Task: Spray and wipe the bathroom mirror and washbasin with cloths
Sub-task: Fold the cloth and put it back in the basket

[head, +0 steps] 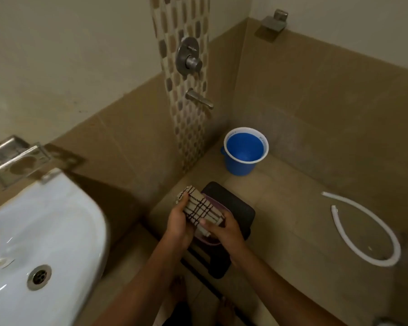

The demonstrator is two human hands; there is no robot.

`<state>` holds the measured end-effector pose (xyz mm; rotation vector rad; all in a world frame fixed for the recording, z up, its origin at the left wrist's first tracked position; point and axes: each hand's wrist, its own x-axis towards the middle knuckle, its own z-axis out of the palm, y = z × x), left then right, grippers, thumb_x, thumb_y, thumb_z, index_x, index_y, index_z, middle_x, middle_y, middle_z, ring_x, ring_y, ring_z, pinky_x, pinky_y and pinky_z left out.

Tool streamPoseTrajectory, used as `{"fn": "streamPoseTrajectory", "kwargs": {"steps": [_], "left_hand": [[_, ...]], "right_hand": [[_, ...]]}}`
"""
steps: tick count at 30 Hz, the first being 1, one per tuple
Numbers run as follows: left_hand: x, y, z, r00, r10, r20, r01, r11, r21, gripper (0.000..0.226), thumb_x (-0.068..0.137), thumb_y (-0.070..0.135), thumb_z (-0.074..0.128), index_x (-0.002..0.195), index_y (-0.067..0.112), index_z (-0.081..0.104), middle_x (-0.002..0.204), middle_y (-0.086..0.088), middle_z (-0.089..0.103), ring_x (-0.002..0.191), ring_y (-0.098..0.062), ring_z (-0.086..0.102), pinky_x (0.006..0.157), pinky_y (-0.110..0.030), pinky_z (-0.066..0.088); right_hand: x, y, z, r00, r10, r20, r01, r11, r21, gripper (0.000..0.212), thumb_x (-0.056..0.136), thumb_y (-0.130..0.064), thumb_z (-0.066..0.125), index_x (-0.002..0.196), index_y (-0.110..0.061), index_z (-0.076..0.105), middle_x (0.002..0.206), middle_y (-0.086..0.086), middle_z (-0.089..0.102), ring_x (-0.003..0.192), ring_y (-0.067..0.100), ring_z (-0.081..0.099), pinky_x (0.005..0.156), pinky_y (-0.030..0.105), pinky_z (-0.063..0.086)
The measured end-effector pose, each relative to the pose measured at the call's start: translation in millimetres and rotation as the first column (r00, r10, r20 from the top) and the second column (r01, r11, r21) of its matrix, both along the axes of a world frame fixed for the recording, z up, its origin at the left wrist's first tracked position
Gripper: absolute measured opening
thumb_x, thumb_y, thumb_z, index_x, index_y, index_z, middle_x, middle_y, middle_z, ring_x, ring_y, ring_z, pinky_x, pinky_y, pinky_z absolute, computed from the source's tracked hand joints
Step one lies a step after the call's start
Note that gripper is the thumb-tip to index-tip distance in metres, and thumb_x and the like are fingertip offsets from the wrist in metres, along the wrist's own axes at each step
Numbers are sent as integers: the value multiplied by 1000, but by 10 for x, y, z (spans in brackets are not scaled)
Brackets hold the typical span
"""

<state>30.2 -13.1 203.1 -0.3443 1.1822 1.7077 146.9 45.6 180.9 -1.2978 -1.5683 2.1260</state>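
A beige cloth with dark checked lines [199, 208] is bunched between both my hands, over a small purple tub [210, 241] that rests on a black stool [233, 208]. My left hand [178, 220] grips the cloth's left end and my right hand [223, 228] grips its right end. The white washbasin [64, 220] fills the lower left, with its metal drain [38, 277] showing. No mirror or spray bottle is in view.
A blue bucket [245, 152] with a white rim stands on the floor in the shower corner. A white hose [372, 234] curls on the floor at right. A wall spout [199, 99] and shower mixer [189, 58] are above; a metal soap holder [19, 161] hangs beside the basin.
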Motion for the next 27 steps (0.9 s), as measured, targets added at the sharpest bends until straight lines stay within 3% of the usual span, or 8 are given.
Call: {"fn": "streamPoseTrajectory", "kwargs": {"steps": [6, 10, 13, 17, 20, 22, 24, 27], "left_hand": [[-399, -71, -324, 981, -186, -56, 187, 982, 14, 30, 91, 22, 57, 115, 4, 65, 113, -18, 69, 106, -32, 64, 95, -45, 50], [-692, -165, -632, 926, -357, -120, 350, 934, -71, 36, 77, 7, 70, 111, 1, 64, 116, -19, 68, 107, -33, 66, 85, -41, 56], [-712, -193, -772, 811, -565, -151, 533, 821, -207, 28, 78, -1, 72, 105, 0, 65, 107, -14, 72, 93, -24, 72, 74, -28, 59], [-515, -141, -1090, 653, -737, -174, 660, 667, -345, 26, 82, 2, 71, 107, 0, 65, 109, -10, 71, 94, -20, 70, 72, -22, 58], [-326, -51, -1398, 623, -761, -182, 653, 634, -415, 26, 84, 2, 69, 108, -3, 64, 112, -14, 69, 100, -27, 68, 70, -24, 58], [-244, 31, -1602, 623, -762, -176, 626, 621, -471, 25, 83, 3, 70, 106, -3, 64, 110, -15, 69, 101, -28, 67, 79, -35, 59], [-208, 104, -1793, 603, -778, -179, 606, 592, -531, 25, 81, 7, 73, 104, 0, 65, 106, -13, 70, 101, -28, 67, 87, -45, 57], [-196, 227, -2097, 523, -829, -198, 608, 526, -595, 23, 81, 12, 73, 103, 5, 67, 104, -9, 71, 99, -24, 67, 90, -45, 56]], "right_hand": [[-179, 50, -260, 980, -199, 7, 197, 960, -198, 50, 71, -8, 82, 118, -12, 66, 107, 3, 74, 101, 22, 70, 89, 41, 56], [-225, 196, -305, 942, -328, 74, 336, 929, -155, 36, 74, -2, 77, 109, -9, 67, 103, 8, 75, 97, 24, 70, 75, 35, 57], [-196, 298, -375, 906, -393, 160, 402, 915, -25, 25, 74, 2, 77, 95, -7, 66, 93, 10, 75, 85, 24, 71, 62, 29, 57], [-130, 444, -625, 888, -323, 327, 283, 945, 165, 24, 71, -5, 83, 88, -9, 67, 84, 9, 73, 80, 25, 71, 60, 31, 57], [-110, 550, -893, 860, -265, 435, 164, 953, 257, 25, 67, -12, 87, 85, -16, 70, 84, 9, 73, 79, 27, 71, 70, 44, 61], [-114, 630, -1097, 840, -231, 492, 95, 954, 285, 29, 68, -16, 86, 92, -13, 71, 89, 11, 73, 82, 28, 70, 74, 48, 60], [-142, 699, -1211, 814, -196, 547, 18, 950, 313, 31, 72, -18, 84, 99, -10, 71, 94, 10, 72, 86, 27, 69, 78, 42, 59], [-205, 829, -1431, 778, -141, 612, -68, 950, 305, 27, 79, -18, 78, 103, -9, 70, 98, 9, 71, 90, 24, 66, 76, 31, 53]]}}
